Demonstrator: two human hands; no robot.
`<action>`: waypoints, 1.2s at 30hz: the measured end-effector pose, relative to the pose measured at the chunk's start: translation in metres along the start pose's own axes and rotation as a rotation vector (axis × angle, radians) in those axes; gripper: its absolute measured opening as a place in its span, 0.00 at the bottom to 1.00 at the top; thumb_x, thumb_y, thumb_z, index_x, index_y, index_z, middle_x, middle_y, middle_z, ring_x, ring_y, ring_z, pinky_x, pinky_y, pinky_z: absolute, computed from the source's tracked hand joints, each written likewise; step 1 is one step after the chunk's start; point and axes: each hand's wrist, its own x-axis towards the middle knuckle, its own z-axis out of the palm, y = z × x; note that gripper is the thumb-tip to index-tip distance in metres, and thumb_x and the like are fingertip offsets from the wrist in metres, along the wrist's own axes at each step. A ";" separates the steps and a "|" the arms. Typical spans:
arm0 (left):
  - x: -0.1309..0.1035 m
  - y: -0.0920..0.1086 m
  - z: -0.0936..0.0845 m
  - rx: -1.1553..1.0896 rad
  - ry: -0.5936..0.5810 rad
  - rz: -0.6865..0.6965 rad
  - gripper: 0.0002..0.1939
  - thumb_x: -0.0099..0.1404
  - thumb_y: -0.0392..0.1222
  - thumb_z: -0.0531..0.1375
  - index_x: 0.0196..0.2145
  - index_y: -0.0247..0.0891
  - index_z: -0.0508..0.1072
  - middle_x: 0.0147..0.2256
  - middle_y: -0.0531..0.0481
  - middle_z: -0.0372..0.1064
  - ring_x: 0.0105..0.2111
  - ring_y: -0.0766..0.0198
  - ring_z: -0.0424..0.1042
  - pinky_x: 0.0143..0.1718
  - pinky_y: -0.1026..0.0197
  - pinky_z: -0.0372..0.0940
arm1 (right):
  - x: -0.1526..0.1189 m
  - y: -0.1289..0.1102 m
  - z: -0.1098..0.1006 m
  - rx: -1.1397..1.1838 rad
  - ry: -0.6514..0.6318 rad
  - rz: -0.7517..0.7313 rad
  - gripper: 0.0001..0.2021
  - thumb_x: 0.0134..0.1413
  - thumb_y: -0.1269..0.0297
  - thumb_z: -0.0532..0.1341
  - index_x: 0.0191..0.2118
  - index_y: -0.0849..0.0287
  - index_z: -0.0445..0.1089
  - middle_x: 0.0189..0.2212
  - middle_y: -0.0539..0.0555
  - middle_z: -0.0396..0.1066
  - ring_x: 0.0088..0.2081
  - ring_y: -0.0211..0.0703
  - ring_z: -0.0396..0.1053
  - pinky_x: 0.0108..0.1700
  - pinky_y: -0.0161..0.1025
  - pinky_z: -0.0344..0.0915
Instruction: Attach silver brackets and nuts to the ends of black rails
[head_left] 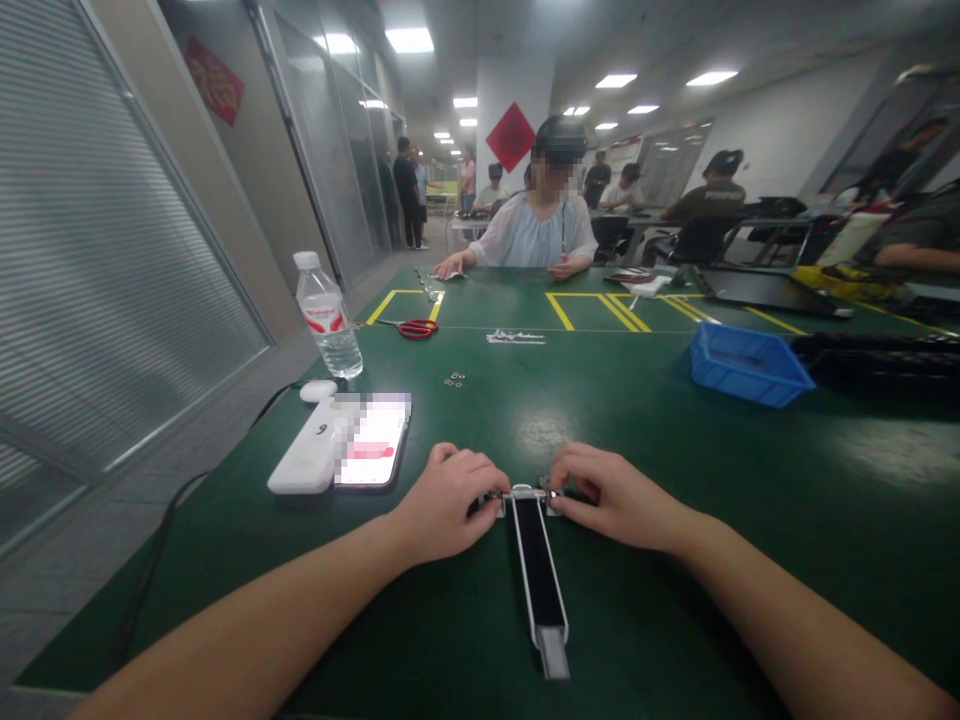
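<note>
A long, narrow white-edged piece with a black strip point(538, 565) lies on the green table, its grey tab point(555, 654) pointing toward me. Across its far end runs a small metal crosspiece point(527, 493). My left hand point(459, 503) is closed at the crosspiece's left end, fingers bent over it. At the right end, my right hand point(611, 497) pinches a small metal part with thumb and fingers. The fingers partly hide both ends, so the exact shape of the metal parts cannot be made out.
To the left are a water bottle point(330, 318), a white box-like device point(306, 450) and a lit phone point(375, 440). Small metal bits point(454, 380), red-handled scissors point(417, 328) and a blue bin point(746, 365) lie farther off. A person point(536, 225) sits opposite.
</note>
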 end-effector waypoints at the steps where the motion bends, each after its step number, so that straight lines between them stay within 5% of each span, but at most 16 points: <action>1: 0.000 0.000 0.000 -0.001 -0.001 -0.001 0.08 0.62 0.33 0.54 0.38 0.40 0.70 0.38 0.52 0.72 0.41 0.59 0.68 0.45 0.53 0.50 | 0.000 0.000 0.000 -0.006 0.001 -0.004 0.02 0.56 0.69 0.59 0.35 0.59 0.69 0.35 0.52 0.65 0.29 0.35 0.61 0.31 0.33 0.59; 36: 0.000 0.002 -0.001 -0.003 0.010 -0.008 0.07 0.62 0.33 0.55 0.37 0.40 0.70 0.37 0.52 0.72 0.41 0.60 0.69 0.45 0.54 0.50 | 0.000 -0.001 0.000 -0.005 -0.006 0.005 0.05 0.60 0.67 0.57 0.35 0.59 0.68 0.35 0.52 0.66 0.31 0.36 0.62 0.33 0.34 0.60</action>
